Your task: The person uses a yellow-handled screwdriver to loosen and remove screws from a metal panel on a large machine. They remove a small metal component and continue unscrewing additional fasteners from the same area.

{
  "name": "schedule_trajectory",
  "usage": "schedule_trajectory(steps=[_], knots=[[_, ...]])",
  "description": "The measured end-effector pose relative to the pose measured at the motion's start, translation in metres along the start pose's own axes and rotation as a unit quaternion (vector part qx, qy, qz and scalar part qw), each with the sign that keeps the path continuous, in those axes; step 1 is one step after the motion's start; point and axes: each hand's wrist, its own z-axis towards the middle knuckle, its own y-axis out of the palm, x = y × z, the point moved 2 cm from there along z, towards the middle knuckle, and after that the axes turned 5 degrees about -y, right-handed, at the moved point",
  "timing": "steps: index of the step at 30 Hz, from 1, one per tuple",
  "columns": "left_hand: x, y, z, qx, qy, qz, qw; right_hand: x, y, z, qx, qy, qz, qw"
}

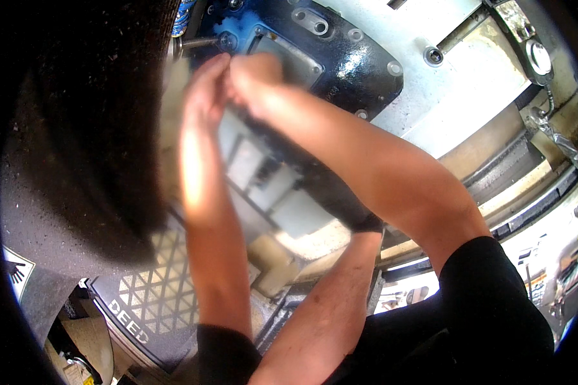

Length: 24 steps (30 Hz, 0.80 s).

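My left hand (204,91) and my right hand (253,76) meet at the lower left edge of a dark, glossy metal plate (366,74). The fingers of both are curled in and pressed close together, smeared by motion. Whatever lies between them is hidden. Beyond the hands, the plate has a rectangular recess (295,61) and several bolt holes, and blue shows on its far left part. A steel rod (198,43) sticks out sideways from the plate just beyond my left fingertips.
A large dark rounded body (90,147) fills the left side. One bare leg (331,308) of mine is braced below the plate. A grey mat (160,282) with a triangle pattern lies lower left. At right are a pale metal plate (430,96) and a cable (551,102).
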Motion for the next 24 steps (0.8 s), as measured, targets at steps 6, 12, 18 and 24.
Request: schedule_trajectory(steps=[6, 12, 18, 24], knots=[[0.007, 0.018, -0.008, 0.122, 0.078, 0.082, 0.986, 0.004, 0.005, 0.008, 0.017, 0.037, 0.022, 0.999], [-0.002, -0.002, -0.004, -0.043, 0.023, -0.058, 0.997, 0.009, 0.017, 0.027, -0.094, 0.152, 0.279, 0.943], [-0.001, -0.002, 0.006, -0.063, 0.0, -0.068, 0.996, 0.005, 0.011, 0.012, -0.052, 0.12, 0.225, 0.966], [0.005, 0.022, 0.003, 0.099, 0.069, -0.008, 0.993, 0.003, 0.004, 0.0, 0.012, -0.006, -0.019, 1.0]])
